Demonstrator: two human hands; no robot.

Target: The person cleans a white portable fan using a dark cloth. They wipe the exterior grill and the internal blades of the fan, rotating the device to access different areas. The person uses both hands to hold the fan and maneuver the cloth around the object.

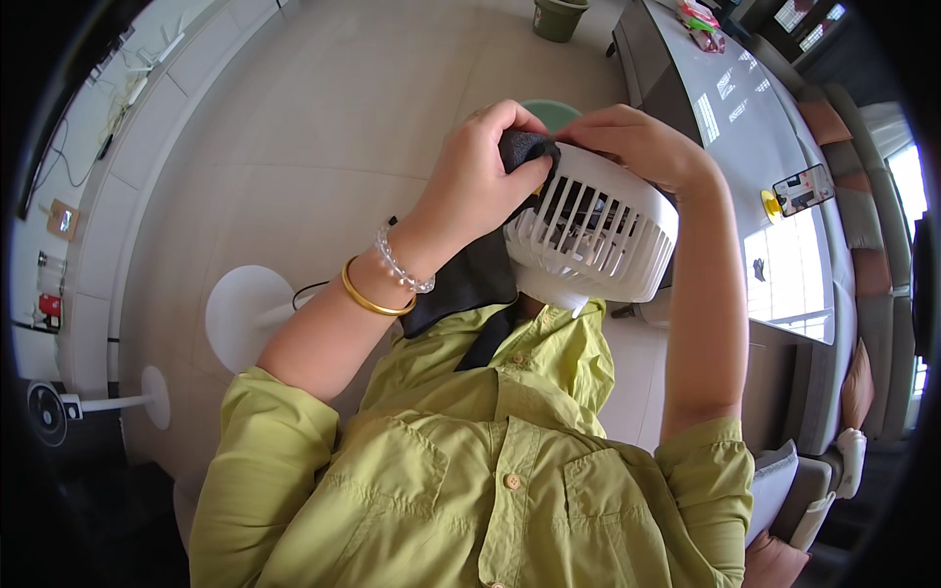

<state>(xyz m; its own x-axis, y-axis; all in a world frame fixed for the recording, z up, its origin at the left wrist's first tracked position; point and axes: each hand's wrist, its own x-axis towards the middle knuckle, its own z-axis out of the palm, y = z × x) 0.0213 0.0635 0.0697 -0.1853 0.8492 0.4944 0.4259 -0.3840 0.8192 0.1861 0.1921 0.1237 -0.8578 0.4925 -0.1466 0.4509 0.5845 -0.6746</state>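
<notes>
Before my chest is a white fan head point(588, 235) with a slotted plastic housing; dark inner parts show through the slots. My left hand point(492, 162), with a bead bracelet and a gold bangle at the wrist, grips a dark grey cloth point(520, 147) against the housing's far left edge. My right hand point(639, 143) reaches over the far side of the housing, its fingertips close to the cloth; what the fingers touch there is partly hidden. Below the left hand, a black fabric piece point(470, 283) lies beside the housing. Behind the hands, a green round object point(551, 115) is partly covered.
A round white base with a pole point(246, 316) is on the floor at left, near a small standing fan point(48, 413). At right stands a glossy table point(735, 154) bearing a phone on a yellow holder point(803, 191). Beyond it is a sofa point(867, 220). A green bin point(559, 20) stands ahead.
</notes>
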